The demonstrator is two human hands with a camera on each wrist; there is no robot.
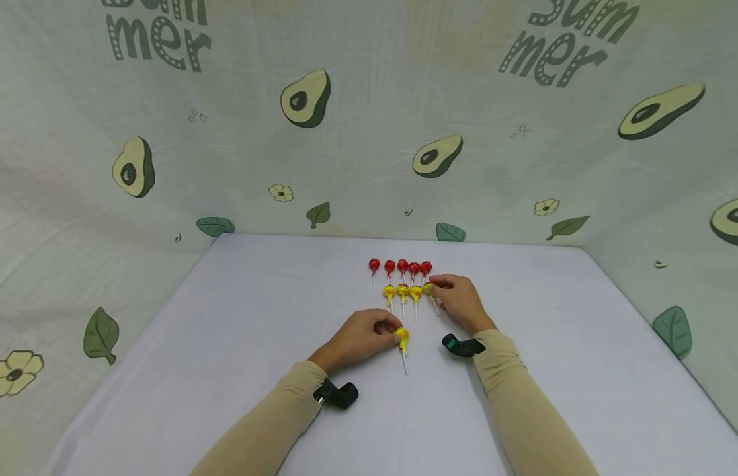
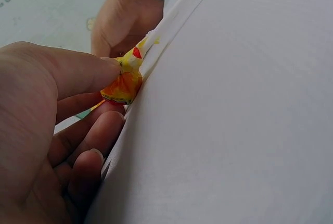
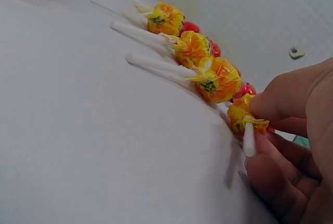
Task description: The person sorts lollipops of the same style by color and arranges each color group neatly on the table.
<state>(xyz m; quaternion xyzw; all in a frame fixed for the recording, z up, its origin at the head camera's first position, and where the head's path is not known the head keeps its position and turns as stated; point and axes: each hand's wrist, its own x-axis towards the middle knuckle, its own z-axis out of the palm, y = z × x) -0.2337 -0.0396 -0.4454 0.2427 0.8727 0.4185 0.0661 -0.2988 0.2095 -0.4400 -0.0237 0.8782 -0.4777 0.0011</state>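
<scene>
My left hand (image 1: 364, 336) pinches a yellow-wrapped lollipop (image 2: 125, 81) by its head between thumb and fingers. Its white stick points toward me in the head view. Farther off, my right hand (image 1: 460, 301) holds another yellow lollipop (image 3: 242, 115) at the right end of a row, thumb and fingertips around the head. To its left lie three more yellow lollipops (image 1: 416, 294), side by side with sticks toward me. Behind them runs a row of several red lollipops (image 1: 389, 266), partly hidden behind the yellow ones in the right wrist view.
A white cloth covers the table (image 1: 244, 297). Behind and at both sides hangs a pale fabric (image 1: 369, 132) printed with avocados, leaves and flowers. Each wrist wears a black camera band, the left one (image 1: 336, 393) low over the cloth and the right one (image 1: 463, 346) near the held left lollipop.
</scene>
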